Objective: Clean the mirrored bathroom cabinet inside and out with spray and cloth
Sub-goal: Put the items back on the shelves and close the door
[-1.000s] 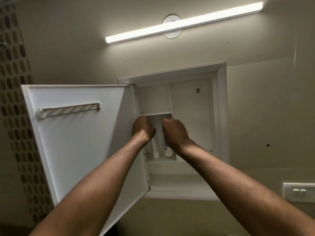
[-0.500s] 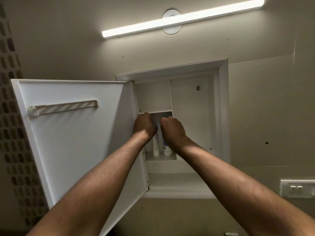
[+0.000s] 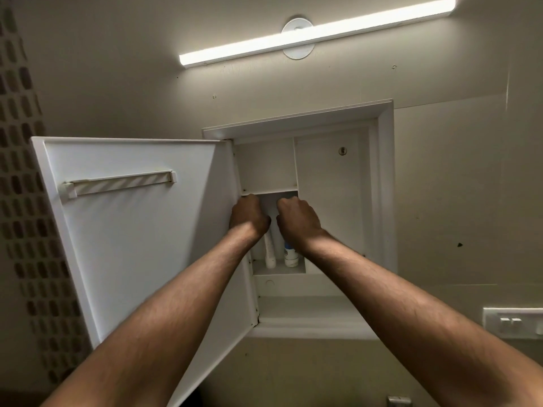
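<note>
Beige bathroom wall surrounds the recessed cabinet, its door swung left. Both hands stay in the cabinet's middle-left compartment as before: left hand and right hand curled, seemingly around 2 tubes; a white tube and a blue-labelled one show below. Grip hidden.

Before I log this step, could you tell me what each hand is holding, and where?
It cannot be told. The left hand and right hand are curled in front of the tubes' upper ends inside the cabinet, fingers hidden.
</note>
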